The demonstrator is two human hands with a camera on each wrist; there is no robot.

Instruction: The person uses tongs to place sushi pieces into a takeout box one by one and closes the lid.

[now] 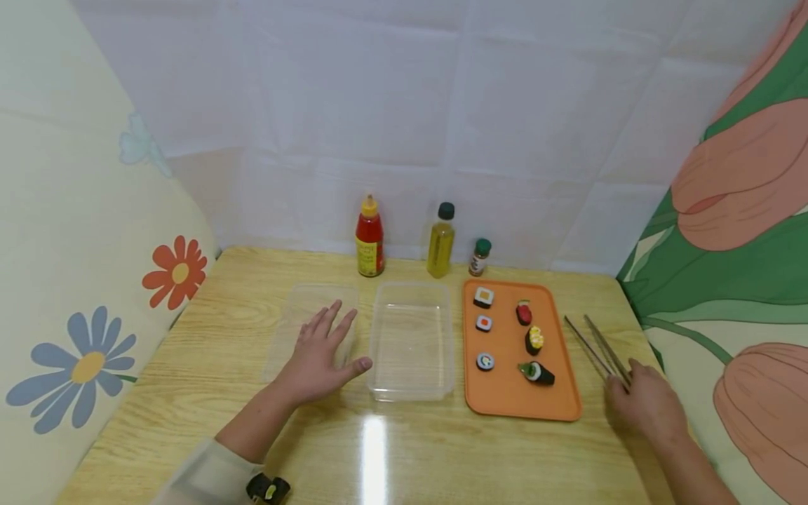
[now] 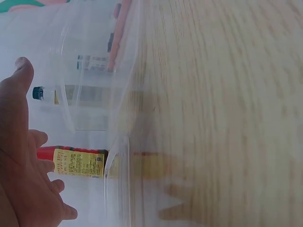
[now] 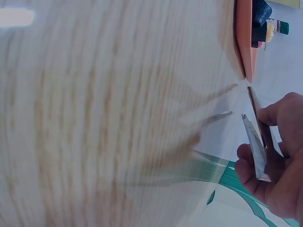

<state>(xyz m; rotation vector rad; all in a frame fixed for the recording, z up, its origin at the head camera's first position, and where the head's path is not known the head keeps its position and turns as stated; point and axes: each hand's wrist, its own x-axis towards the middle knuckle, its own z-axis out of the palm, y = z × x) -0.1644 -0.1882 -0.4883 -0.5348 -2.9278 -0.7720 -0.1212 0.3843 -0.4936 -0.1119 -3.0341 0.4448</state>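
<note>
My right hand (image 1: 650, 403) grips a pair of metal tongs (image 1: 596, 345) to the right of the orange tray (image 1: 511, 401). Their two thin arms stand apart at the tips, with nothing between them in the right wrist view. With fingers spread, my left hand (image 1: 322, 358) hovers over a clear flat plastic lid (image 1: 287, 326) and holds nothing. Beside that hand stands a clear plastic box (image 1: 410, 393) with bare insides. On the tray sit several toy-like sushi pieces, among them a hand roll (image 1: 539, 373), a corn-topped roll (image 1: 534, 339) and a round roll (image 1: 485, 361).
Along the white backdrop (image 1: 353, 91) stand a red sauce bottle (image 1: 370, 242), a yellow oil bottle (image 1: 441, 242) and a small green-capped jar (image 1: 480, 257). Floral cloths hang at both sides of the wooden table (image 1: 442, 456). A bright reflection lies on its front part.
</note>
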